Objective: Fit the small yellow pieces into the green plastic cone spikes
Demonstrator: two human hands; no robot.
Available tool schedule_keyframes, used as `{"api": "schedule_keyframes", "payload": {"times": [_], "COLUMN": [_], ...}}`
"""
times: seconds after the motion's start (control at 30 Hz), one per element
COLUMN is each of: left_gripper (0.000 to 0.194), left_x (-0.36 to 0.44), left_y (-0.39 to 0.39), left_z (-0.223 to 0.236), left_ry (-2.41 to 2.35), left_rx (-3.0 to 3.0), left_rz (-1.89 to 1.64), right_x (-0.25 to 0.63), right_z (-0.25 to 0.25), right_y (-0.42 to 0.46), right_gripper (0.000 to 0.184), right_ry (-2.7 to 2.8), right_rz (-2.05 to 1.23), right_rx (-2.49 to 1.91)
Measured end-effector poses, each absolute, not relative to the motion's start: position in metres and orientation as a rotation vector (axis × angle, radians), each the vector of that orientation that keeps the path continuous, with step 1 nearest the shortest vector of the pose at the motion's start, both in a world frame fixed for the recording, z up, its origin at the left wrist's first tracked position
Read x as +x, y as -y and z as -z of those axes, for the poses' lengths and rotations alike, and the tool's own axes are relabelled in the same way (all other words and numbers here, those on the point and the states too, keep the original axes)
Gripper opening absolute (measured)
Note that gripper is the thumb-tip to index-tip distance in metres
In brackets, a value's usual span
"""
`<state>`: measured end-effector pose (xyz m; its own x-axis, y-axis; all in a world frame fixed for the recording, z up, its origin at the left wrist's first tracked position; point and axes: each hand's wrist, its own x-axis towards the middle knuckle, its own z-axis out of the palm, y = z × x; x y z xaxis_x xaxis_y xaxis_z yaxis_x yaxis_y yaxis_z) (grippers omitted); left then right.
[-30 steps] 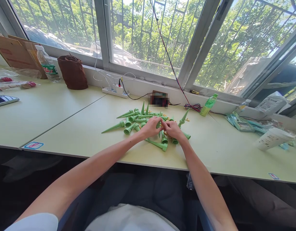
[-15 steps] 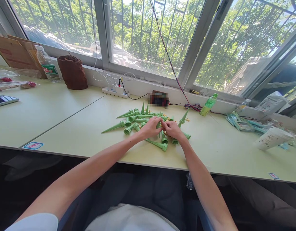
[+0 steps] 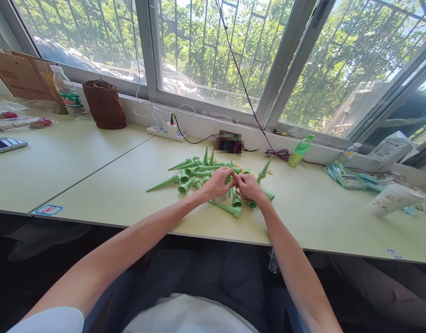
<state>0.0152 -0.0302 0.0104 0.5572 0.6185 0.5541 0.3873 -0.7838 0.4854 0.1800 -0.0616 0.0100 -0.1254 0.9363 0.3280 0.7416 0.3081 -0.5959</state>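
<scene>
Several green plastic watering spikes (image 3: 164,183) lie heaped on the table, some with small yellow-orange valve pieces. My left hand (image 3: 218,183) is closed around one watering spike (image 3: 230,191), whose pointed end hangs below the fingers. My right hand (image 3: 248,187) meets it fingertip to fingertip, pinched at the same spike's side. Whatever small part sits between those right fingertips is mostly hidden. One spike (image 3: 227,209) lies nearest me, just below the hands. Another spike (image 3: 264,170) with a yellow valve leans upward, right of my right hand.
Behind the pile are a power strip (image 3: 166,132), a pixelated dark box (image 3: 228,142) and a bundled cable (image 3: 278,154). A green bottle (image 3: 301,151) and a white cup (image 3: 395,200) are on the right. At left stand a brown bag (image 3: 104,104), a water bottle (image 3: 69,95) and a phone (image 3: 7,145).
Hardly anything differs. Both hands stay together over the pile, with only a very slight shift of the fingers and the held spike.
</scene>
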Motion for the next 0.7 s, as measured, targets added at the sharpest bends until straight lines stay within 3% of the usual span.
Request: {"api": "schedule_keyframes", "payload": {"times": [0.43, 0.7], "left_gripper": [0.018, 0.074], "left_x": [0.0163, 0.0177], "left_y": [0.0277, 0.0291], "left_z": [-0.0073, -0.0041], "left_ry": [-0.793, -0.76], "left_rx": [2.459, 2.422], "left_rz": [-1.126, -1.077], "right_x": [0.1793, 0.1815], "right_z": [-0.0082, -0.0113], "right_y": [0.0607, 0.0593], "right_gripper": [0.063, 0.055], "right_ry": [1.873, 1.592], "right_rz": [-0.356, -0.367], "right_rx": [-1.443, -1.41]}}
